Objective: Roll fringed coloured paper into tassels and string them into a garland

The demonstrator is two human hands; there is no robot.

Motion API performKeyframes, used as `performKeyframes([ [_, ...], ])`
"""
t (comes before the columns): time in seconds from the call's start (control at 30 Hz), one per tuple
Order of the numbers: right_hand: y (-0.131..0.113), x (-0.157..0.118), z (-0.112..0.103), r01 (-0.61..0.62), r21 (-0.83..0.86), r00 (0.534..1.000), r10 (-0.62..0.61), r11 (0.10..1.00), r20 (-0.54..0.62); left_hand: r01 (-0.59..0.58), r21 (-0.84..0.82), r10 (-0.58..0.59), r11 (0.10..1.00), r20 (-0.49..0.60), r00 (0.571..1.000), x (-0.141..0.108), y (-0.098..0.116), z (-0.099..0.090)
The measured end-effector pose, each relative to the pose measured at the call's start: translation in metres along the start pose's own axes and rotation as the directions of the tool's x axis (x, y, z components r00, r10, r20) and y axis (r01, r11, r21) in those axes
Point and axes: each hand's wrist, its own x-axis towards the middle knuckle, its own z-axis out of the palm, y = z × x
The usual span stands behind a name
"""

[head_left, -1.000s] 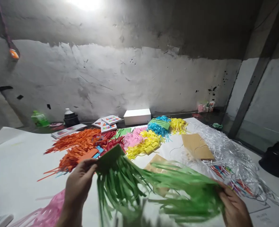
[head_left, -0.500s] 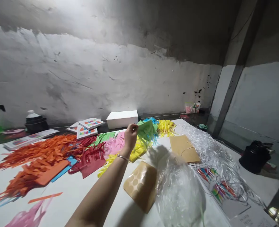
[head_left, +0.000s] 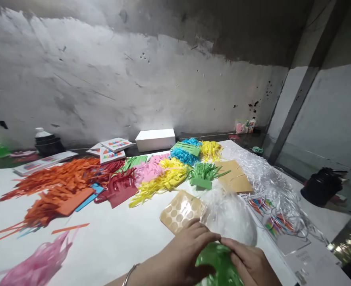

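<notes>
Low in the view, my left hand wears a thin bracelet and has its fingers closed at the top edge of a shiny green bundle, which looks like plastic. From the other side my right hand grips the same bundle, and the fingertips of both hands meet above it. The hands partly cover the bundle, and its lower end is cut off by the frame. Just beyond the hands lie a clear plastic bag and a brown sheet of round stickers. Green fringed paper lies farther back.
Orange, dark red, pink and yellow fringed papers spread across the white table. Pink plastic lies at front left. A white box stands by the wall. Clear strands and a black container are right.
My left hand has come back from the fringed papers toward me, letting go of the green fringed paper, which now lies on the table. My right hand has entered view; both hold a green bundle.
</notes>
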Motion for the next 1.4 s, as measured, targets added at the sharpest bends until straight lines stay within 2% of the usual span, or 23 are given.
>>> performKeyframes([
  [0.07,-0.025,0.011,0.004,0.174,-0.125,0.984,-0.178,0.977,-0.021,-0.003,0.212,0.035,0.977,-0.146,0.989,-0.01,0.014,-0.001],
  [0.13,-0.047,0.016,0.015,0.292,-0.276,0.946,-0.319,0.916,-0.057,0.028,0.393,0.085,0.919,-0.268,0.96,-0.023,0.02,-0.001],
  [0.23,-0.069,0.018,0.041,0.358,-0.492,0.88,-0.464,0.793,-0.107,0.05,0.508,0.135,0.86,-0.32,0.938,-0.05,0.033,-0.006],
  [0.3,-0.076,0.017,0.058,0.339,-0.565,0.858,-0.494,0.753,-0.144,0.029,0.455,0.124,0.89,-0.302,0.945,-0.072,0.048,-0.013],
  [0.37,-0.079,0.016,0.072,0.357,-0.585,0.834,-0.53,0.728,-0.151,0.011,0.294,0.071,0.956,-0.268,0.961,-0.094,0.06,-0.023],
  [0.43,-0.08,0.013,0.081,0.453,-0.587,0.759,-0.636,0.671,-0.14,0.122,0.076,-0.095,0.99,-0.287,0.953,-0.112,0.061,-0.033],
  [0.47,-0.081,0.011,0.084,0.512,-0.585,0.7,-0.7,0.628,-0.139,0.222,-0.039,-0.223,0.974,-0.313,0.923,-0.118,0.057,-0.037],
  [0.53,-0.08,0.007,0.09,0.59,-0.569,0.605,-0.78,0.573,-0.158,0.415,-0.319,-0.506,0.852,-0.301,0.808,-0.127,0.043,-0.039],
  [0.57,-0.08,0.005,0.094,0.606,-0.557,0.585,-0.793,0.568,-0.172,0.451,-0.478,-0.608,0.753,-0.246,0.755,-0.13,0.034,-0.038],
  [0.6,-0.079,0.004,0.097,0.612,-0.544,0.58,-0.794,0.574,-0.184,0.454,-0.621,-0.67,0.639,-0.159,0.725,-0.132,0.026,-0.036],
  [0.63,-0.078,0.002,0.1,0.613,-0.532,0.584,-0.788,0.584,-0.192,0.434,-0.73,-0.693,0.528,-0.075,0.717,-0.134,0.02,-0.033],
  [0.7,-0.074,-0.001,0.108,0.607,-0.511,0.602,-0.772,0.608,-0.203,0.375,-0.847,-0.694,0.378,0.01,0.72,-0.139,0.015,-0.025],
  [0.77,-0.069,-0.003,0.118,0.597,-0.498,0.619,-0.756,0.629,-0.213,0.326,-0.885,-0.702,0.332,-0.001,0.712,-0.145,0.019,-0.014],
  [0.8,-0.066,-0.003,0.123,0.585,-0.501,0.628,-0.747,0.638,-0.218,0.289,-0.916,-0.702,0.277,0.013,0.712,-0.148,0.024,-0.008],
  [0.9,-0.056,0.001,0.133,0.544,-0.552,0.644,-0.736,0.632,-0.209,0.14,-0.99,-0.646,-0.022,0.121,0.754,-0.153,0.04,0.015],
  [0.97,-0.048,0.007,0.129,0.523,-0.587,0.65,-0.734,0.618,-0.194,0.129,-0.965,-0.552,-0.229,0.238,0.8,-0.152,0.048,0.032],
  [1.03,-0.042,0.012,0.111,0.504,-0.609,0.656,-0.73,0.612,-0.191,0.195,-0.929,-0.463,-0.313,0.329,0.823,-0.147,0.053,0.046],
  [1.07,-0.04,0.014,0.098,0.486,-0.627,0.659,-0.726,0.609,-0.196,0.217,-0.92,-0.434,-0.327,0.35,0.83,-0.143,0.054,0.051],
  [1.13,-0.04,0.013,0.07,0.427,-0.678,0.65,-0.725,0.598,-0.23,0.198,-0.928,-0.421,-0.317,0.324,0.847,-0.135,0.055,0.054],
  [1.23,-0.046,0.0,0.046,0.351,-0.76,0.595,-0.757,0.547,-0.269,0.148,-0.958,-0.467,-0.247,0.251,0.848,-0.137,0.049,0.043],
  [1.27,-0.046,-0.006,0.048,0.377,-0.768,0.583,-0.777,0.518,-0.237,0.15,-0.969,-0.503,-0.198,0.232,0.832,-0.144,0.044,0.035],
  [1.33,-0.043,-0.017,0.069,0.485,-0.737,0.606,-0.789,0.472,-0.106,0.204,-0.977,-0.613,-0.063,0.199,0.764,-0.169,0.03,0.016],
  [1.4,-0.033,-0.027,0.106,0.555,-0.666,0.686,-0.727,0.499,0.027,0.347,-0.935,-0.736,0.072,0.185,0.651,-0.204,0.015,-0.003],
])
